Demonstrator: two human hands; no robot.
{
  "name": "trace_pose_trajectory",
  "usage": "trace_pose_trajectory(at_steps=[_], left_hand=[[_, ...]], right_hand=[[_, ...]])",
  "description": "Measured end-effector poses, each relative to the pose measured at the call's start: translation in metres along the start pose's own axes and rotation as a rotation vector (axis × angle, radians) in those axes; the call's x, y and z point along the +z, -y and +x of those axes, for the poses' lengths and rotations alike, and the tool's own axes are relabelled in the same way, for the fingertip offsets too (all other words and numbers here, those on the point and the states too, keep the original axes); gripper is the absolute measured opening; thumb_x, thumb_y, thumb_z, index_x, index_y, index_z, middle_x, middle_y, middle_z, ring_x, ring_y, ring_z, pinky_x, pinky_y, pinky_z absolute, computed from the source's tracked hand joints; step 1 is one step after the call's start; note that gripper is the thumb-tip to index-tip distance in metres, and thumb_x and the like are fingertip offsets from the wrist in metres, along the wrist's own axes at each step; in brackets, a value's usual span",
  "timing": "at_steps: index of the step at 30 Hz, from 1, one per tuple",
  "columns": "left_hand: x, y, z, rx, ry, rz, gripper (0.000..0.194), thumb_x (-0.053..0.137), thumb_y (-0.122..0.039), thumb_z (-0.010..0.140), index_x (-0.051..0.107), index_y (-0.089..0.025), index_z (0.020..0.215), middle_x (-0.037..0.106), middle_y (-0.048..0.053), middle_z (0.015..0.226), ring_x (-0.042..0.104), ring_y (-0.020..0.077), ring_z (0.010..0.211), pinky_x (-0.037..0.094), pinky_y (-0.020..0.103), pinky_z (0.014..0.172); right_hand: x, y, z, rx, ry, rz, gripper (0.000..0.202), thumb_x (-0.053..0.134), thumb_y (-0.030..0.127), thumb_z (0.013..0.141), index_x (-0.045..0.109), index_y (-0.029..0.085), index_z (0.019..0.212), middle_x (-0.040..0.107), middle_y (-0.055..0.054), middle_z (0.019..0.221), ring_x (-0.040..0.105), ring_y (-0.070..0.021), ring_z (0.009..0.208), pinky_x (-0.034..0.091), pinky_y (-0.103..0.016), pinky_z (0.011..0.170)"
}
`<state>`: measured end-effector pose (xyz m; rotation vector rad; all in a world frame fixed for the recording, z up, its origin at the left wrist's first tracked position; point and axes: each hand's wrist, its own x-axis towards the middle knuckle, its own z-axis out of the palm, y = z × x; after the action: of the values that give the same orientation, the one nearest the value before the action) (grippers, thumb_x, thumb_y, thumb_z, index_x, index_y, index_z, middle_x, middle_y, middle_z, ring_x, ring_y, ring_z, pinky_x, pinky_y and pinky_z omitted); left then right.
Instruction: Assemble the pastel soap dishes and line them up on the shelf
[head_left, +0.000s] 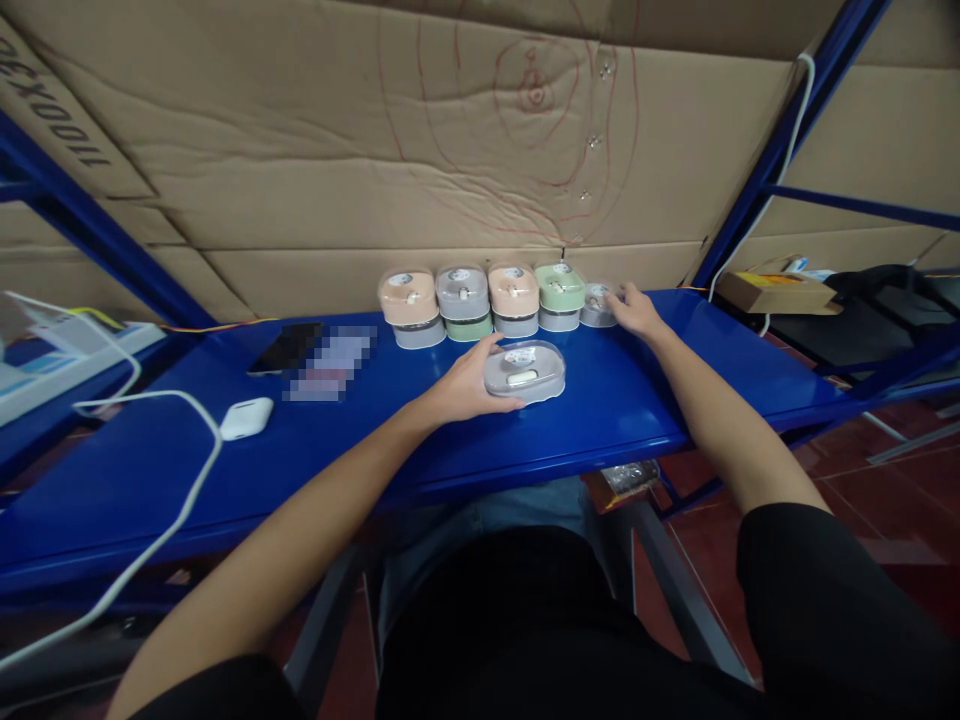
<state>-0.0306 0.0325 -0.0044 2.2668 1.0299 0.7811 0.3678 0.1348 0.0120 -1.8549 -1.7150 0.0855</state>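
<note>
Near the front of the blue table, my left hand [474, 385] grips a grey oval box with a clear lid [525, 373] by its left end. My right hand [634, 308] is at the right end of the back row, its fingers on a single low grey box [598, 306]. To the left of that box stand stacks two high. Their upper boxes are green [561, 289], peach [514, 292], grey [463, 293] and, leftmost, peach again [409, 296]. Part of the low grey box is hidden by my right fingers.
On the blue table [360, 440] lie a dark phone [289, 347], a blurred-out patch and a white earphone case [247, 418]. A white cable [187, 500] crosses the left side. Cardboard [300, 180] stands behind; blue posts rise at both sides.
</note>
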Motion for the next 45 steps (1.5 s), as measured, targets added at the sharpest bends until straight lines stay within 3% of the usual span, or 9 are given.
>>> trace_pose_trajectory(at_steps=[3, 6, 9, 14, 18, 23, 30, 38, 45], left_hand=[[0.001, 0.002, 0.000, -0.026, -0.024, -0.015, 0.129, 0.103, -0.061, 0.065, 0.041, -0.020, 0.171, 0.062, 0.026, 0.162, 0.058, 0.0506, 0.154, 0.044, 0.073, 0.129], [0.001, 0.005, 0.002, -0.036, -0.033, -0.040, 0.132, 0.105, -0.059, 0.062, 0.041, -0.022, 0.171, 0.064, 0.024, 0.159, 0.060, 0.0500, 0.153, 0.043, 0.073, 0.130], [0.001, 0.008, 0.002, -0.015, -0.030, -0.076, 0.133, 0.106, -0.056, 0.061, 0.041, -0.023, 0.172, 0.066, 0.024, 0.157, 0.063, 0.0483, 0.150, 0.043, 0.072, 0.129], [0.002, 0.010, 0.001, 0.014, -0.007, -0.162, 0.134, 0.106, -0.052, 0.062, 0.037, -0.024, 0.174, 0.067, 0.023, 0.156, 0.065, 0.0465, 0.147, 0.048, 0.070, 0.126], [0.003, 0.010, 0.000, 0.019, 0.004, -0.173, 0.134, 0.106, -0.051, 0.063, 0.036, -0.022, 0.174, 0.066, 0.024, 0.157, 0.063, 0.0469, 0.149, 0.047, 0.070, 0.127], [-0.001, 0.006, -0.002, 0.064, 0.002, -0.140, 0.130, 0.105, -0.053, 0.066, 0.040, -0.026, 0.175, 0.066, 0.020, 0.156, 0.064, 0.0443, 0.147, 0.049, 0.067, 0.127], [-0.007, -0.006, -0.011, 0.182, 0.126, 0.040, 0.049, 0.087, -0.057, 0.091, 0.085, -0.034, 0.134, 0.063, 0.011, 0.154, 0.064, 0.0388, 0.146, 0.047, 0.062, 0.131], [-0.014, -0.009, -0.009, 0.106, 0.072, 0.093, 0.061, 0.065, -0.070, 0.103, 0.086, -0.024, 0.136, 0.060, 0.017, 0.160, 0.057, 0.0407, 0.154, 0.049, 0.058, 0.130], [-0.061, 0.009, -0.011, -0.027, -0.083, 0.324, 0.061, 0.066, -0.073, 0.097, 0.087, -0.021, 0.118, 0.067, 0.016, 0.138, 0.065, 0.0412, 0.139, 0.049, 0.059, 0.127]], right_hand=[[-0.015, 0.018, -0.010, -0.008, -0.178, 0.040, 0.088, 0.033, 0.078, 0.109, 0.061, 0.009, 0.157, 0.064, -0.031, 0.158, 0.060, -0.0456, 0.150, 0.046, -0.061, 0.128], [-0.027, 0.048, -0.031, -0.246, -0.278, 0.143, 0.082, 0.029, 0.080, 0.109, 0.074, 0.020, 0.143, 0.073, -0.021, 0.144, 0.066, -0.0417, 0.140, 0.050, -0.058, 0.125], [-0.025, 0.083, -0.061, -0.558, -0.084, 0.290, 0.072, 0.052, 0.085, 0.101, 0.080, 0.026, 0.130, 0.081, -0.014, 0.126, 0.075, -0.0373, 0.120, 0.058, -0.056, 0.114], [0.003, 0.121, -0.101, -0.922, 0.368, 0.256, 0.097, 0.089, 0.080, 0.077, 0.067, 0.030, 0.158, 0.071, -0.013, 0.156, 0.067, -0.0408, 0.143, 0.054, -0.061, 0.123], [0.010, 0.125, -0.108, -0.913, 0.414, 0.209, 0.095, 0.091, 0.074, 0.080, 0.065, 0.029, 0.160, 0.071, -0.015, 0.156, 0.067, -0.0421, 0.144, 0.056, -0.061, 0.122], [-0.009, 0.108, -0.089, -0.843, 0.342, 0.297, 0.082, 0.081, 0.078, 0.089, 0.069, 0.029, 0.154, 0.078, -0.012, 0.147, 0.075, -0.0372, 0.129, 0.060, -0.058, 0.114], [-0.031, 0.054, -0.051, -0.427, 0.443, 0.089, 0.082, 0.079, 0.088, 0.083, 0.080, 0.028, 0.139, 0.085, -0.011, 0.119, 0.079, -0.0406, 0.111, 0.063, -0.063, 0.104], [-0.033, 0.047, -0.045, -0.338, 0.521, 0.033, 0.087, 0.079, 0.085, 0.083, 0.076, 0.026, 0.147, 0.082, -0.013, 0.137, 0.074, -0.0444, 0.131, 0.058, -0.062, 0.117], [-0.030, 0.049, -0.047, -0.409, 0.551, -0.018, 0.099, 0.094, 0.075, 0.068, 0.075, 0.024, 0.150, 0.077, -0.015, 0.149, 0.072, -0.0469, 0.135, 0.056, -0.063, 0.120]])
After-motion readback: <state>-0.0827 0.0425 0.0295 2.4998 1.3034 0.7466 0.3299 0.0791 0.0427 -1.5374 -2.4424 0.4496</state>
